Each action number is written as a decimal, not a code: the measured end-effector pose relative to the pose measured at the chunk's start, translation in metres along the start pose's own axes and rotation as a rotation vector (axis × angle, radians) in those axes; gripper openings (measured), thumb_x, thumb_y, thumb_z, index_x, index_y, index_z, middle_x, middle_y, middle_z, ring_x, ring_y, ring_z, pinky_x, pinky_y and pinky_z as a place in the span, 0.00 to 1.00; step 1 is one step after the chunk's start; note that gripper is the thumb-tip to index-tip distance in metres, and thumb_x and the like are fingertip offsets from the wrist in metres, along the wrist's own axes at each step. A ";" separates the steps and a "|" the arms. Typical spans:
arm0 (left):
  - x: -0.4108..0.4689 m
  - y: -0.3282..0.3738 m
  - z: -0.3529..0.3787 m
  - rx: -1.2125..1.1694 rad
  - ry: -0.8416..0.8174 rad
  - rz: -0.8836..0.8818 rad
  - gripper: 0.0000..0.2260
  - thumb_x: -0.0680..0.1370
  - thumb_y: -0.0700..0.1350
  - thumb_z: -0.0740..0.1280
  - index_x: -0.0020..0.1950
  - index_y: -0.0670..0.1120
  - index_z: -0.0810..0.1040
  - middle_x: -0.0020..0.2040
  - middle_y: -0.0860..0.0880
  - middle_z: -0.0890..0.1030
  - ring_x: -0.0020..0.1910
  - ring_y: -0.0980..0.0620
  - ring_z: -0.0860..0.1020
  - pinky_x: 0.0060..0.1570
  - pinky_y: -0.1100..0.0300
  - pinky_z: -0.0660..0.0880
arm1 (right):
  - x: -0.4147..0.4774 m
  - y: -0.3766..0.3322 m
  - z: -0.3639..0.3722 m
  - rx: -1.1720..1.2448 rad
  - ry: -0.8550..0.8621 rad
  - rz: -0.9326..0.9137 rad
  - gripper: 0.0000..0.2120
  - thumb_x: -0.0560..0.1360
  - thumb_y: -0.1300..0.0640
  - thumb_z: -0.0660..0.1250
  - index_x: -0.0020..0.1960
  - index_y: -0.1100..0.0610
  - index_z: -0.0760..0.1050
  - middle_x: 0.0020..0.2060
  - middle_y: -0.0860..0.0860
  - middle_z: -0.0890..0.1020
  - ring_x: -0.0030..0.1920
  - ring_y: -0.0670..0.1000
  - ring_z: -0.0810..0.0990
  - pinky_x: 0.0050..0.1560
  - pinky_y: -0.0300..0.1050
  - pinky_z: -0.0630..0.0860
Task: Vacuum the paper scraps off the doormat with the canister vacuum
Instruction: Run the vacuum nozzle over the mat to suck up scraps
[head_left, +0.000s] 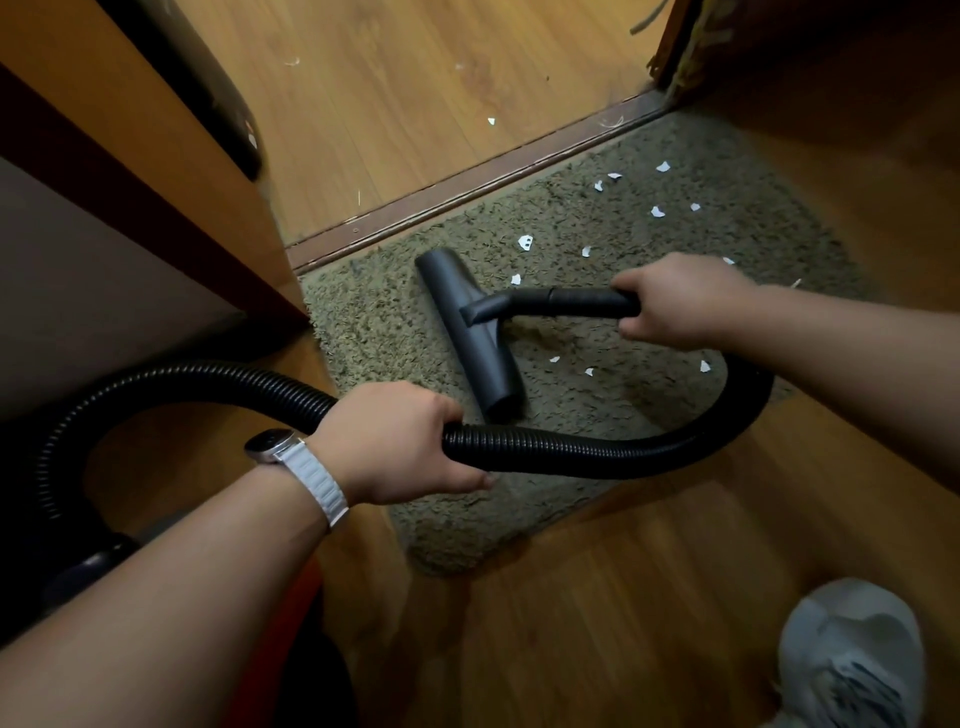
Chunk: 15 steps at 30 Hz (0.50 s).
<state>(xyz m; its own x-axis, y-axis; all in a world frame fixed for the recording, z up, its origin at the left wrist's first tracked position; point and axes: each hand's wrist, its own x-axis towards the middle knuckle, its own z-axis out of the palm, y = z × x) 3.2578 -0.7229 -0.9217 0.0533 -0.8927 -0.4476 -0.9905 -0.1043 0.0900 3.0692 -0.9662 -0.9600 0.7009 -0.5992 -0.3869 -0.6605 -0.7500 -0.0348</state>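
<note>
A shaggy olive doormat (395, 332) lies on the wood floor by a door threshold. Several white paper scraps (657, 211) dot its right half, and a few lie near the nozzle. The black floor nozzle (467, 332) rests flat on the mat's middle. My right hand (680, 301) grips the black wand handle (582, 302) just right of the nozzle. My left hand (400, 441) grips the ribbed black hose (571, 457), which loops from the handle round to the lower left. The canister vacuum (98, 566) is a dark shape at the lower left, mostly hidden by my left arm.
A brown threshold strip (467, 187) borders the mat's far edge, with one scrap (491, 121) on the floor beyond. A wooden cabinet (135, 176) stands at the left, a door frame (675, 52) at the top right. My grey shoe (852, 654) is at the lower right.
</note>
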 end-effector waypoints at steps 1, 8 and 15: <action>0.001 0.000 0.000 -0.004 0.004 -0.008 0.28 0.66 0.77 0.60 0.37 0.51 0.72 0.31 0.55 0.75 0.32 0.56 0.74 0.35 0.58 0.74 | 0.003 0.004 -0.004 0.013 0.015 0.028 0.06 0.73 0.46 0.67 0.47 0.46 0.74 0.34 0.46 0.75 0.39 0.55 0.76 0.33 0.43 0.66; 0.003 -0.002 0.000 -0.024 -0.003 -0.022 0.28 0.67 0.77 0.60 0.37 0.51 0.70 0.32 0.55 0.74 0.34 0.55 0.74 0.39 0.57 0.76 | 0.022 0.005 -0.007 0.051 0.011 0.120 0.07 0.74 0.47 0.66 0.51 0.47 0.75 0.37 0.48 0.76 0.40 0.56 0.78 0.36 0.45 0.72; 0.001 -0.003 0.000 0.005 -0.014 -0.017 0.28 0.66 0.77 0.60 0.37 0.51 0.71 0.31 0.55 0.74 0.32 0.56 0.74 0.39 0.56 0.77 | 0.027 -0.022 0.001 0.042 -0.018 0.016 0.08 0.75 0.47 0.65 0.52 0.47 0.74 0.36 0.47 0.74 0.41 0.56 0.76 0.36 0.45 0.69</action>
<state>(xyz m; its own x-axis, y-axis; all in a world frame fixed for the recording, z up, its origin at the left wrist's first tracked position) 3.2613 -0.7238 -0.9225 0.0682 -0.8843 -0.4618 -0.9901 -0.1169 0.0776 3.1027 -0.9656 -0.9712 0.6853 -0.6055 -0.4047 -0.6827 -0.7276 -0.0674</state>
